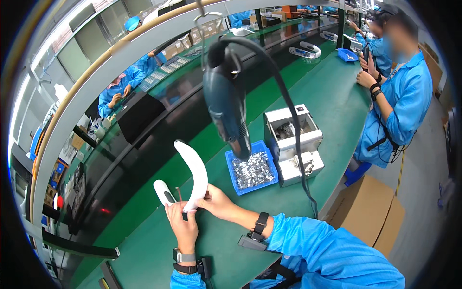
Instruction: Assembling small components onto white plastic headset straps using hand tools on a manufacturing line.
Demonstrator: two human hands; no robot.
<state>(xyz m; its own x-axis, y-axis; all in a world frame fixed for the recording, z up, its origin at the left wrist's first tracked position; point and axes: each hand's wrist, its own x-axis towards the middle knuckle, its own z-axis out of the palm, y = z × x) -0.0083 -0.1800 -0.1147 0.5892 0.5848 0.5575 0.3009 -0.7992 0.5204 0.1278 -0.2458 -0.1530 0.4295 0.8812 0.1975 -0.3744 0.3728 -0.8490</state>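
Note:
Low in the middle of the head view, both my hands meet at the lower end of a white curved plastic piece (195, 168). My right hand (219, 203) grips it with thumb and fingers near the bottom. Just left, my left hand (184, 229) has its fingers closed around the lower ends. A white rounded bar with a dark inset (165, 192) sticks out above its fingers; whether it is joined to the curved piece is hidden. A thin reddish wire (179, 194) rises between the two white parts.
A blue bin of small metal parts (252, 169) and a grey metal box machine (293, 144) stand to the right. Above hangs a dark corded tool (226, 101). A conveyor (178, 115) runs beyond. A co-worker (404, 91) stands at right; a cardboard box (365, 209) sits below the table edge.

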